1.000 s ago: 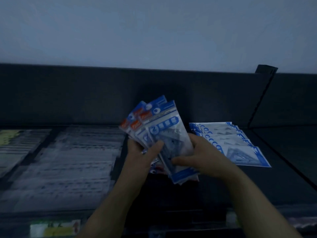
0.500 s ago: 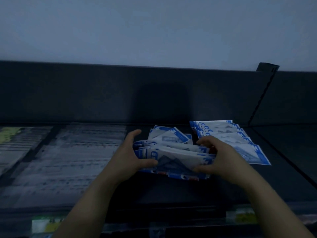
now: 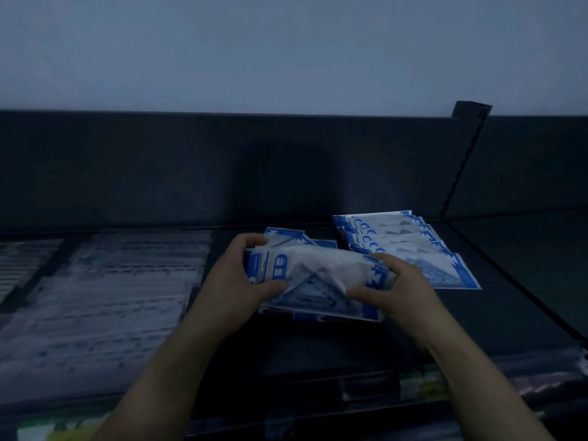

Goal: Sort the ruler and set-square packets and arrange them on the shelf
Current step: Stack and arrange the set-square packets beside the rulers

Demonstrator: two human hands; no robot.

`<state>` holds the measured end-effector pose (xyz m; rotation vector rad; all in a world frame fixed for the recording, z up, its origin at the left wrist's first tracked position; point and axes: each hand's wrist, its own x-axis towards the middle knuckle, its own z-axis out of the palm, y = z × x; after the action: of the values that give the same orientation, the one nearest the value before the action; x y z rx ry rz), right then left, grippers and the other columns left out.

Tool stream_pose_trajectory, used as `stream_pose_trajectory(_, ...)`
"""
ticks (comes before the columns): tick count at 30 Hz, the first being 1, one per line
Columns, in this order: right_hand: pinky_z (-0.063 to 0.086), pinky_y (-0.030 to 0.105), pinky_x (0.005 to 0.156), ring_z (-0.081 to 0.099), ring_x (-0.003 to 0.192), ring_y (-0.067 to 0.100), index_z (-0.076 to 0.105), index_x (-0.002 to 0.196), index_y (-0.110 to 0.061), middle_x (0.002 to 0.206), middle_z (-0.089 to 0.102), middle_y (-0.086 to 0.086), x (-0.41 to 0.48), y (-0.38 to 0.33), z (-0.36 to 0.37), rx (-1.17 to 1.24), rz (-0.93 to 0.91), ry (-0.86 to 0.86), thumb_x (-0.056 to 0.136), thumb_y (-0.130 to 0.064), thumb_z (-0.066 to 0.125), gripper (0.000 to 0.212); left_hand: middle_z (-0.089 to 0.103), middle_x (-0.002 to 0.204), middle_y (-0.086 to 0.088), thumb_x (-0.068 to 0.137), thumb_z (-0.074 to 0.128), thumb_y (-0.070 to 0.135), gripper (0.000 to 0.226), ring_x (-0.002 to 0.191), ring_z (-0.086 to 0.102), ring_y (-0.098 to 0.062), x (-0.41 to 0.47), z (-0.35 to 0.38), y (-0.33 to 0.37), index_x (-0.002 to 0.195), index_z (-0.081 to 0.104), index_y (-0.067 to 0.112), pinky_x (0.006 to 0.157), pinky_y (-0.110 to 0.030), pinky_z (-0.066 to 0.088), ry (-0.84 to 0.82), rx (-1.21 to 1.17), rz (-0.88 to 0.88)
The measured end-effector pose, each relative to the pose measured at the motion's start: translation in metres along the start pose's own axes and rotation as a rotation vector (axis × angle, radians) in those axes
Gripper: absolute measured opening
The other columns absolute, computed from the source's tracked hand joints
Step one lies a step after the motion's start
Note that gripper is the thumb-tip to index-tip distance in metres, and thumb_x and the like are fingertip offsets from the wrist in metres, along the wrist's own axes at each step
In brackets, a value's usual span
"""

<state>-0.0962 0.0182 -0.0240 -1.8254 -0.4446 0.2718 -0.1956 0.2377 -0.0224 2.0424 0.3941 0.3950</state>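
Though blurred, one bundle (image 3: 318, 273) in curled fingers (image 3: 269, 286), left hand (image 3: 229, 281) and right hand (image 3: 410, 291); about six packets (image 3: 394, 232) beside.

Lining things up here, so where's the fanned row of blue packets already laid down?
Head view: the fanned row lies on the shelf right of centre, just beyond the right hand and the held bundle, left of the slanted divider.

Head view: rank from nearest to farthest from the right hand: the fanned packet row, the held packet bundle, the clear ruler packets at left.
1. The held packet bundle: gripped by the right hand at its right end.
2. The fanned packet row: just behind and right of that hand.
3. The clear ruler packets: left on the shelf, beyond the left hand.
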Motion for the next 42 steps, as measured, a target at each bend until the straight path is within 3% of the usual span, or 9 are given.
stream_pose_trajectory(4, 0.056, 0.021, 0.064, 0.072, 0.073, 0.014, 0.067, 0.094, -0.014, 0.082, 0.076, -0.001, 0.001, -0.003, -0.04, 0.011, -0.01, 0.034, 0.068, 0.003, 0.079, 0.033, 0.06, 0.098, 0.016, 0.08, 0.076, 0.018, 0.045, 0.073, 0.06, 0.011, 0.003, 0.026, 0.019, 0.112, 0.047, 0.032, 0.056, -0.005, 0.046, -0.065, -0.095, 0.021)
stream_pose_trajectory(12, 0.058, 0.028, 0.066, 0.072, 0.075, 0.019, 0.063, 0.107, -0.014, 0.086, 0.076, 0.005, 0.037, 0.011, -0.139, -0.072, 0.109, -0.053, 0.07, 0.0, 0.079, 0.042, 0.06, 0.11, 0.004, 0.083, 0.072, 0.019, 0.046, 0.087, 0.06, -0.008, 0.024, 0.13, 0.059, 0.115, 0.041, 0.03, 0.076, -0.028, 0.052, -0.078, -0.072, -0.018)
stream_pose_trajectory(18, 0.055, 0.026, 0.074, 0.07, 0.086, 0.016, 0.062, 0.114, -0.021, 0.103, 0.072, 0.002, 0.068, 0.032, -0.185, -0.153, 0.131, -0.127, 0.069, -0.005, 0.082, 0.051, 0.051, 0.111, 0.006, 0.08, 0.075, 0.016, 0.067, 0.079, 0.054, -0.004, 0.046, 0.173, 0.084, 0.13, 0.032, 0.029, 0.058, -0.017, 0.041, -0.118, 0.049, -0.052)
stream_pose_trajectory(23, 0.045, 0.021, 0.087, 0.053, 0.112, 0.005, 0.04, 0.138, -0.034, 0.134, 0.05, -0.007, 0.083, 0.052, -0.189, -0.404, 0.053, -0.223, 0.065, -0.03, 0.086, 0.086, 0.032, 0.138, 0.001, 0.075, 0.078, 0.035, 0.089, 0.118, 0.042, -0.016, 0.038, 0.18, 0.076, 0.145, 0.025, 0.028, 0.095, -0.025, 0.036, 0.015, 0.347, 0.008)
stream_pose_trajectory(27, 0.014, 0.037, 0.119, 0.01, 0.146, 0.016, 0.026, 0.148, -0.035, 0.157, 0.016, -0.008, 0.08, 0.064, -0.175, -0.748, -0.184, -0.22, 0.08, -0.058, 0.062, 0.08, -0.002, 0.161, 0.006, 0.092, 0.044, 0.057, 0.07, 0.148, -0.005, -0.02, 0.038, 0.194, 0.076, 0.151, 0.017, 0.032, 0.119, -0.045, 0.005, -0.031, 0.742, 0.159)
stream_pose_trajectory(29, -0.002, 0.042, 0.12, -0.007, 0.147, 0.015, 0.017, 0.15, -0.035, 0.161, 0.003, -0.005, 0.073, 0.071, -0.165, -0.951, -0.25, -0.297, 0.083, -0.073, 0.04, 0.081, -0.011, 0.161, 0.008, 0.096, 0.03, 0.057, 0.065, 0.147, -0.018, -0.017, 0.033, 0.204, 0.075, 0.152, 0.006, 0.035, 0.118, -0.049, -0.008, -0.198, 0.827, 0.119)
stream_pose_trajectory(33, -0.01, 0.039, 0.118, -0.018, 0.145, 0.01, -0.003, 0.149, -0.043, 0.16, -0.013, -0.006, 0.052, 0.092, -0.161, -0.986, -0.295, -0.433, 0.054, -0.095, -0.01, 0.109, -0.019, 0.16, 0.008, 0.097, 0.016, 0.059, 0.062, 0.145, -0.023, -0.015, 0.011, 0.212, 0.068, 0.15, -0.012, 0.04, 0.115, -0.05, -0.015, -0.408, 0.843, -0.008)
stream_pose_trajectory(38, -0.014, 0.044, 0.117, -0.031, 0.14, 0.01, -0.015, 0.146, -0.045, 0.151, -0.032, -0.011, 0.036, 0.093, -0.173, -1.071, -0.319, -0.426, 0.065, -0.089, 0.001, 0.093, -0.029, 0.155, 0.011, 0.091, 0.022, 0.069, 0.076, 0.14, -0.033, -0.012, -0.009, 0.203, 0.067, 0.148, -0.019, 0.04, 0.115, -0.049, -0.018, -0.413, 0.828, -0.042)
stream_pose_trajectory(42, -0.009, 0.042, 0.119, -0.025, 0.142, 0.01, -0.013, 0.147, -0.045, 0.155, -0.028, -0.01, 0.028, 0.091, -0.181, -0.958, -0.234, -0.392, 0.058, -0.096, 0.003, 0.104, -0.026, 0.157, 0.008, 0.087, 0.025, 0.073, 0.084, 0.143, -0.028, -0.015, -0.015, 0.199, 0.067, 0.15, -0.017, 0.035, 0.117, -0.048, -0.012, -0.38, 0.774, -0.07)
